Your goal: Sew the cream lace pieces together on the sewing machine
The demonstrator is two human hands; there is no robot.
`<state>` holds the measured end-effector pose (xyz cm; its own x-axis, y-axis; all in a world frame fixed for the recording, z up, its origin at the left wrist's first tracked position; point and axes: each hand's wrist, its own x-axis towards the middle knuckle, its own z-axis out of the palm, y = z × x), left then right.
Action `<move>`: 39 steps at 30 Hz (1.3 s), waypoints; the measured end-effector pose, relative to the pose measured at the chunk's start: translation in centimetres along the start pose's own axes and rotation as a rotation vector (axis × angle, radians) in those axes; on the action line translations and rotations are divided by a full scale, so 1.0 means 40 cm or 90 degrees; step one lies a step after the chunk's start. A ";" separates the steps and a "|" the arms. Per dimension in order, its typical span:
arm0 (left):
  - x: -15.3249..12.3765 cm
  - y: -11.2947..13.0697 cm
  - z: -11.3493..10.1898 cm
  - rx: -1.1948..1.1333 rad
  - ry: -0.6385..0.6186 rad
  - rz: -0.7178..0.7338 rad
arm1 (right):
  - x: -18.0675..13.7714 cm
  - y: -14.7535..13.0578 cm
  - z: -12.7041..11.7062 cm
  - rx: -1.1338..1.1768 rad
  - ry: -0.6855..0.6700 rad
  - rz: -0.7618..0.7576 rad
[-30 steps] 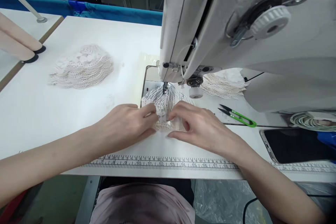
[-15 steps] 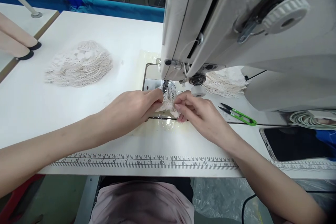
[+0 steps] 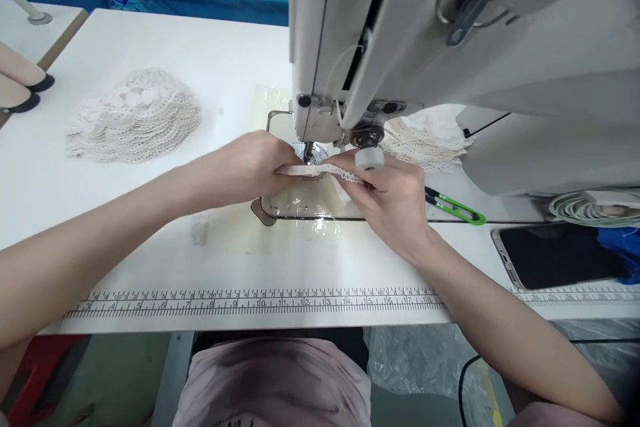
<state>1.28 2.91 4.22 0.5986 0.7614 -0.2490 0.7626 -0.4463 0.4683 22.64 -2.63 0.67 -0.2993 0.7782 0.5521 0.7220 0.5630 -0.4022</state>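
Observation:
A folded piece of white lace lies stretched under the needle of a white sewing machine. My left hand pinches its left end, fingers closed, just left of the presser foot. My right hand pinches the right end, fingers closed on the lace, below the machine's round white knob. Most of the lace is hidden between my fingers.
A pile of white lace pieces sits at the left of the white table. More lace lies behind the machine. Green thread snips and a dark phone lie at right. A printed ruler runs along the near edge.
Both hands moved away from me toward the needle, folding the flat lace piece into a narrow strip held under the presser foot. My view shifted forward.

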 end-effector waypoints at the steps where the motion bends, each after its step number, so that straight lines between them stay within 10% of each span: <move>1: 0.002 -0.006 -0.003 -0.023 -0.012 0.006 | 0.002 0.001 0.002 -0.006 -0.001 0.008; 10: -0.032 -0.027 0.010 -0.154 -0.020 0.158 | -0.006 -0.011 -0.006 -0.025 -0.114 -0.005; 19: -0.101 -0.025 0.136 0.327 0.354 0.363 | -0.021 -0.019 -0.017 -0.089 -0.180 -0.229; 39: -0.094 -0.033 0.125 0.368 0.328 0.340 | -0.014 -0.011 -0.005 -0.145 -0.158 -0.247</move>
<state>-0.75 -1.72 0.32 0.8276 0.4405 0.3479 0.5042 -0.8558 -0.1158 22.61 -3.38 0.69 -0.6914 0.5818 0.4284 0.6375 0.7703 -0.0172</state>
